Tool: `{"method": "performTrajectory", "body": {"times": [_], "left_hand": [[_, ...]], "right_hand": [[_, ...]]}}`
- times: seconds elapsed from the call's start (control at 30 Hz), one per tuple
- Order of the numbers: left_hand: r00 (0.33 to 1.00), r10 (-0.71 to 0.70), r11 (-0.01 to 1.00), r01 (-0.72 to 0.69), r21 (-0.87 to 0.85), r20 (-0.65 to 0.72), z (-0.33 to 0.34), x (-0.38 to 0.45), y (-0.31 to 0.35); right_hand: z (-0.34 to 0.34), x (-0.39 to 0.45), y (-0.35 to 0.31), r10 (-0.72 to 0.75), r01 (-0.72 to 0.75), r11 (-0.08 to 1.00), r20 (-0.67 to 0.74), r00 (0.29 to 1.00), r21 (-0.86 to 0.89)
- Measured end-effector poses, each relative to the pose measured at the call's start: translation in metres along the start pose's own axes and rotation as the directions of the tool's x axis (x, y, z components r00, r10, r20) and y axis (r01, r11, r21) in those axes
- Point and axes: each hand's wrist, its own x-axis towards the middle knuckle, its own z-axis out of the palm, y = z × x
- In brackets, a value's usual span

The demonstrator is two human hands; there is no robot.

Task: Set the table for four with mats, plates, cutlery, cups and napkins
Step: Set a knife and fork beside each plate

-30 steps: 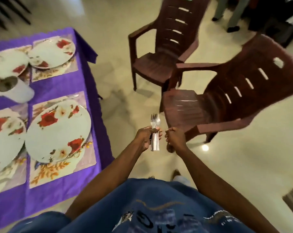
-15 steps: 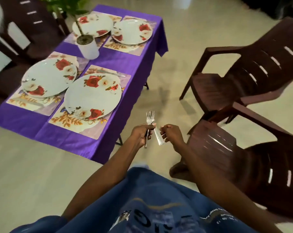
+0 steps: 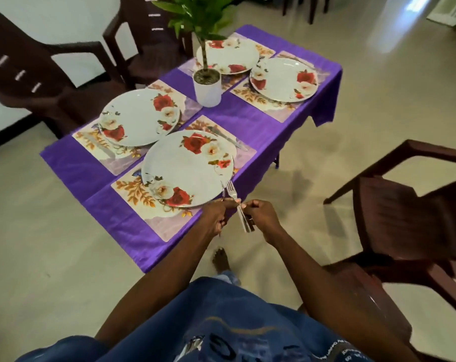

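Note:
A table under a purple cloth [image 3: 250, 116] carries several floral mats, each with a white rose-patterned plate. The nearest plate [image 3: 187, 165] lies on the nearest mat [image 3: 169, 223], and a knife [image 3: 231, 139] rests on that mat beyond the plate. My left hand [image 3: 217, 215] grips one fork [image 3: 223, 190] at the near plate's right rim. My right hand [image 3: 259, 218] holds a small bundle of forks [image 3: 244, 219] right beside it, tines pointing toward the table. Both hands hover over the table's near corner.
A white pot with a green plant [image 3: 207, 87] stands mid-table. One dark brown plastic chair [image 3: 404, 220] stands close on my right. Another chair [image 3: 38, 74] and a third chair [image 3: 148, 48] stand beyond the table on the left. My bare foot [image 3: 221, 259] is on the tiled floor.
I turned from the chairs toward the table and came close to it. The forks, first held together, are now split, one in my left hand and the rest in my right.

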Motion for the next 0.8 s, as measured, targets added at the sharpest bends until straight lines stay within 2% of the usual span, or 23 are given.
{"method": "performTrajectory", "body": {"times": [0.1, 0.27, 0.5, 0.6, 0.8], "left_hand": [[0.998, 0.034, 0.999, -0.036, -0.04, -0.052, 0.001, 0.024, 0.041], [0.99, 0.054, 0.994, -0.066, -0.085, -0.129, -0.015, 0.076, 0.087], [0.991, 0.02, 0.986, -0.041, -0.16, -0.136, -0.025, 0.11, 0.114], [0.98, -0.019, 0.978, -0.023, -0.205, -0.197, -0.022, 0.12, 0.119], [0.941, -0.063, 0.942, -0.054, -0.332, -0.333, -0.006, 0.139, 0.135]], "right_hand": [[0.005, 0.046, -0.034, -0.03, 0.03, 0.994, 0.005, 1.0, -0.107], [0.018, 0.115, -0.081, -0.051, 0.047, 0.993, -0.04, 0.998, -0.107], [0.028, 0.182, -0.117, 0.003, 0.009, 0.987, 0.072, 0.997, -0.16], [0.027, 0.209, -0.133, -0.006, 0.021, 0.981, 0.078, 0.997, -0.194], [0.025, 0.269, -0.156, -0.016, 0.085, 0.955, 0.234, 0.972, -0.286]]}}
